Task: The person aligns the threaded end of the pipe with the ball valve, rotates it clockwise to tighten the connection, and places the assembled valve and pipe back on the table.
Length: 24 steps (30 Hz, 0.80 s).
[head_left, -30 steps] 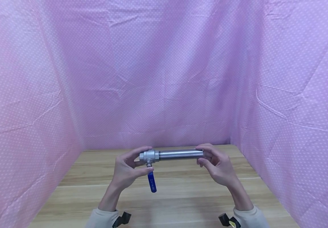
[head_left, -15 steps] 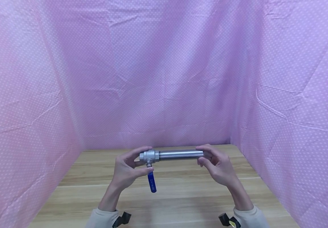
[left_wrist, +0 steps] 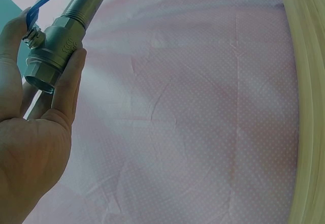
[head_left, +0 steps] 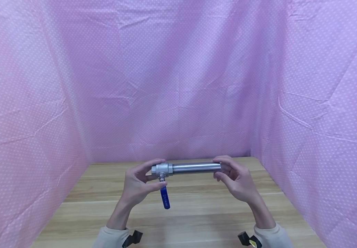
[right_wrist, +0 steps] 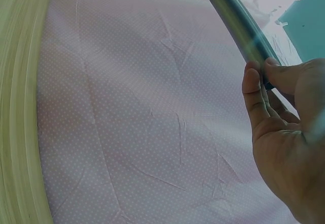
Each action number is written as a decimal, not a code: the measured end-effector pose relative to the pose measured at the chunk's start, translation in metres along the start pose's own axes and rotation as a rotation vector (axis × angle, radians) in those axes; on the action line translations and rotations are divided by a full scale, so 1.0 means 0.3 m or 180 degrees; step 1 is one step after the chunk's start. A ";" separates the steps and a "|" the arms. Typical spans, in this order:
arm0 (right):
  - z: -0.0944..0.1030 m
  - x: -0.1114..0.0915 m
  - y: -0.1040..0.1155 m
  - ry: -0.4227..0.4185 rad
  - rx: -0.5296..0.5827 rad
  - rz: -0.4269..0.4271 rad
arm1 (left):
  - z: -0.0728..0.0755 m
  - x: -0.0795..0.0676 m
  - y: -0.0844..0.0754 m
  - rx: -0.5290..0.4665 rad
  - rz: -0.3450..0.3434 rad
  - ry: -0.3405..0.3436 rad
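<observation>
A silver ball valve (head_left: pixel 163 169) with a blue lever handle (head_left: pixel 165 198) is joined to a straight steel pipe (head_left: pixel 197 167), held level above the table. My left hand (head_left: pixel 136 184) grips the valve body, fingers over its top and thumb by the base of the lever. At the other end, my right hand (head_left: pixel 238 181) pinches the pipe's tip between fingers and thumb. In the left wrist view, threads (left_wrist: pixel 75 16) show where the pipe enters the valve, whose hexagonal end (left_wrist: pixel 41 76) faces the palm. The right wrist view shows the pipe's plain end (right_wrist: pixel 266 79) at the fingertips.
A wood-grain table (head_left: pixel 190 220) lies beneath the hands. Pink dotted cloth (head_left: pixel 172 86) hangs at the back and along both sides of it. Black camera mounts (head_left: pixel 133 238) are strapped at both wrists, next to light sleeves.
The valve and pipe have shifted very slightly to the left. Both hands keep the same hold.
</observation>
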State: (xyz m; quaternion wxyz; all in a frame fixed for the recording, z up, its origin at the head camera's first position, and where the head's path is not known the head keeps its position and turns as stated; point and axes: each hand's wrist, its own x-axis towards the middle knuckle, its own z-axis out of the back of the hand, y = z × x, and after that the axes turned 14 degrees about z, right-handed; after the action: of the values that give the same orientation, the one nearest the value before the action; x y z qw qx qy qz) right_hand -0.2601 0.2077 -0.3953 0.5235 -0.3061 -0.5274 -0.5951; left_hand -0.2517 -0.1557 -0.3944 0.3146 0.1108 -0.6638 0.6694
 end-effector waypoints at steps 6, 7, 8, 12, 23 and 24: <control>-0.002 0.004 -0.001 -0.0022 0.0063 0.0052 | 0.001 0.000 0.002 0.0012 -0.0009 -0.0002; -0.003 0.003 -0.002 -0.0024 0.0072 0.0057 | 0.001 0.001 0.002 0.0009 -0.0009 -0.0001; -0.003 0.003 -0.002 -0.0027 0.0081 0.0067 | 0.001 0.001 0.003 0.0005 -0.0011 0.0001; -0.004 0.001 -0.004 -0.0034 0.0098 0.0083 | 0.002 0.001 0.005 -0.0005 -0.0023 0.0006; -0.001 -0.001 -0.003 0.0000 -0.0085 0.0070 | 0.000 0.000 0.006 -0.0012 -0.0010 0.0019; -0.001 -0.001 -0.002 0.0003 -0.0106 0.0067 | 0.000 0.000 0.006 -0.0013 -0.0009 0.0018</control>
State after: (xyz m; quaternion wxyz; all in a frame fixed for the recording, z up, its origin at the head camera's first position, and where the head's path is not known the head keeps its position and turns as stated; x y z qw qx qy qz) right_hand -0.2607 0.2074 -0.3957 0.5249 -0.3200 -0.5139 -0.5984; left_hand -0.2528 -0.1556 -0.3958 0.3177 0.1092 -0.6641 0.6679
